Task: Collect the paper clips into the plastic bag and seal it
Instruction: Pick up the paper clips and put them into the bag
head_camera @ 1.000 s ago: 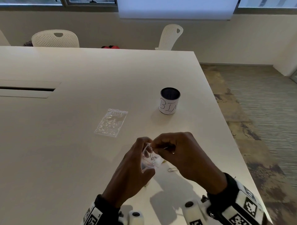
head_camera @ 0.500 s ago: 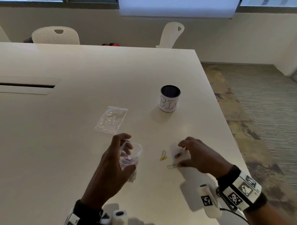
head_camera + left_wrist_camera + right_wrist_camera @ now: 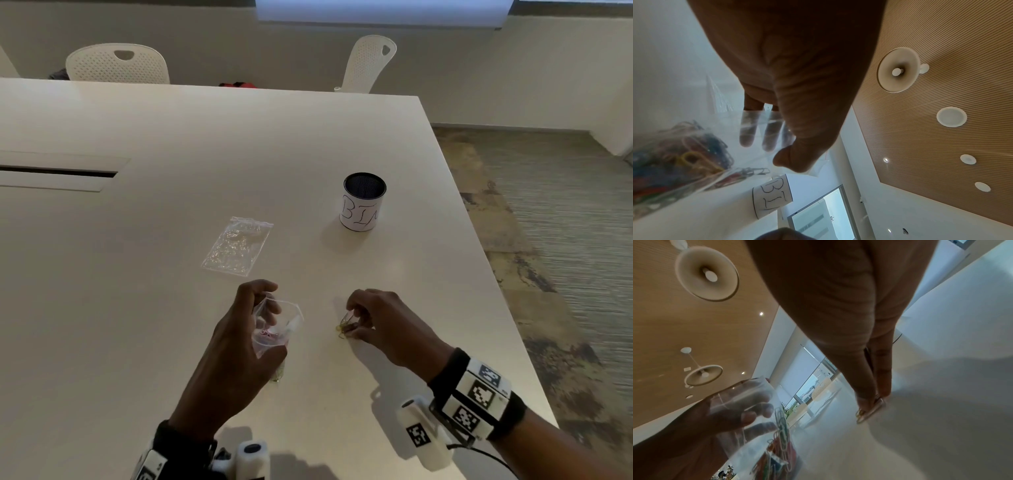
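Left hand (image 3: 239, 342) grips plastic bag (image 3: 277, 325) upright, mouth open, fingers curled round it; coloured paper clips (image 3: 684, 155) inside, bag bottom near table (image 3: 137, 308). Right hand (image 3: 380, 322) on table just beside bag, thumb and fingertips pinching yellow clip (image 3: 342, 329) at surface. Second bag (image 3: 236, 246) flat beyond hands; labelled cup (image 3: 363, 205) well apart.

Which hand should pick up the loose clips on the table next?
Right. The right hand already pinches the loose clips on the table; the left hand is holding the plastic bag open.
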